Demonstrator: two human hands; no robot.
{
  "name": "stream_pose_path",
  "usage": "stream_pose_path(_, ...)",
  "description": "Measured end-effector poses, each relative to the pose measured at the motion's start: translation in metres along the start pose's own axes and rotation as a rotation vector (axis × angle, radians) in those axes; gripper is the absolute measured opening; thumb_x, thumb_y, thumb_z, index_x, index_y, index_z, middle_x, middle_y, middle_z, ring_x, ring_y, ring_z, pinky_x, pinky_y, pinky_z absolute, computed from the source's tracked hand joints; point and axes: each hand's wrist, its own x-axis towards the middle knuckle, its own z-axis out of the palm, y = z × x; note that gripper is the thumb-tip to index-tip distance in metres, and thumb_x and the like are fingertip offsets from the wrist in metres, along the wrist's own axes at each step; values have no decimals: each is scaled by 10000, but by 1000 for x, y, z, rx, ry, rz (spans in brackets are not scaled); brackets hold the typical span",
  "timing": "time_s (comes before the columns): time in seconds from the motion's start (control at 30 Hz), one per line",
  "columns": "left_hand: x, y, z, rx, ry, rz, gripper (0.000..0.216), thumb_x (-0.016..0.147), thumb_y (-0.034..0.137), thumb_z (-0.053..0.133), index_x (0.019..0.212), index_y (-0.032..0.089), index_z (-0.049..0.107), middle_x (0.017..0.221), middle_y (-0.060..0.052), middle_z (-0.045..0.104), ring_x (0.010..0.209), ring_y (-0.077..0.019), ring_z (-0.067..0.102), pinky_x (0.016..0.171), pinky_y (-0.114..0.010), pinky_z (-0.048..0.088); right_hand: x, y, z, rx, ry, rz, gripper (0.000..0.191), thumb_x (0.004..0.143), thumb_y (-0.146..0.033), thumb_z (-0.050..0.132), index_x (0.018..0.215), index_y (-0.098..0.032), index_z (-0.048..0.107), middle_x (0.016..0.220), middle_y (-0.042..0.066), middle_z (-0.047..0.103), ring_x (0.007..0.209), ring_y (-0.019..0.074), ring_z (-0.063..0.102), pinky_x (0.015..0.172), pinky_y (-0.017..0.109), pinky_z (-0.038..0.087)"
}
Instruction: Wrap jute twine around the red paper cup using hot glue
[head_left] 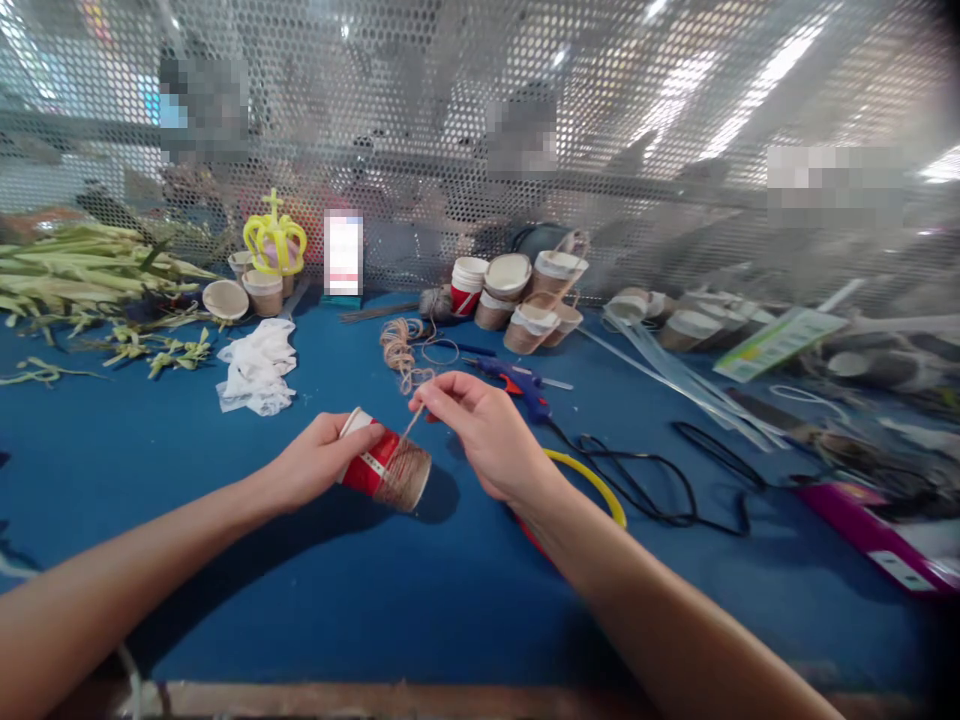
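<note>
A red and white paper cup (365,470) lies tilted in my left hand (319,460), whose fingers wrap round its rim end. Brown twine (405,477) is wound in close turns about the other end of the cup. From the winding a strand rises to my right hand (480,425), where thumb and forefinger pinch it. Just beyond my hands sits a loose coil of twine (400,350). A blue glue gun (517,383) rests behind my right hand, partly covered by it.
Several twine-wrapped cups (525,322) stand at the back. A yellow crown (275,240) tops cups at left, near crumpled white cloth (259,365) and a pile of pale leaves (82,270). Clear glue sticks (690,385), a black cord (660,490) and a purple box (862,530) lie right.
</note>
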Motion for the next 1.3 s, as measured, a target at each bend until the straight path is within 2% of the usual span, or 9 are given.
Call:
stream_pose_path(0.13, 0, 4, 2, -146, 6, -100, 310, 683, 426, 566, 646, 123, 517, 562, 29, 517, 472, -66, 427, 486, -182, 329, -3, 2, -3, -44, 31, -61, 133, 755, -288, 557, 682, -177, 556, 674, -8, 613, 663, 106, 558, 686, 257, 424)
stream_pose_path(0.4, 1, 3, 1, -117, 68, -196, 326, 709, 432, 547, 677, 108, 534, 563, 9, 542, 458, -78, 451, 473, -197, 331, -7, 1, -4, -148, 75, -131, 174, 769, -350, 545, 696, -193, 533, 671, -1, 619, 646, 120, 570, 650, 264, 453)
stream_pose_path(0.57, 0, -1, 2, -44, 61, -163, 347, 711, 455, 533, 708, 108, 544, 575, 4, 543, 464, -91, 451, 482, -217, 340, -7, 2, -3, -189, 62, -145, 182, 773, -359, 536, 689, -198, 521, 664, -2, 610, 624, 116, 557, 628, 259, 449)
stream_pose_path(0.77, -4, 0, 7, 10, 0, -107, 320, 722, 449, 497, 631, 142, 492, 502, 54, 444, 433, -72, 366, 452, -200, 284, -2, 8, -3, -244, 47, -130, 194, 773, -351, 528, 665, -191, 515, 628, -10, 578, 593, 113, 522, 604, 260, 426)
stream_pose_path(0.97, -7, 5, 9, 38, -34, -80, 324, 714, 452, 486, 611, 146, 478, 509, 54, 421, 449, -71, 348, 458, -198, 270, 0, 13, -3, -260, 20, -110, 200, 777, -339, 522, 649, -186, 510, 619, -10, 579, 589, 112, 532, 605, 255, 421)
stream_pose_path(1.3, -10, 4, 9, 0, -60, -43, 327, 708, 450, 517, 610, 138, 515, 545, 35, 490, 474, -70, 385, 464, -182, 314, 0, 16, -2, -322, -14, -74, 200, 781, -320, 523, 638, -180, 517, 600, -13, 579, 574, 112, 531, 597, 253, 411)
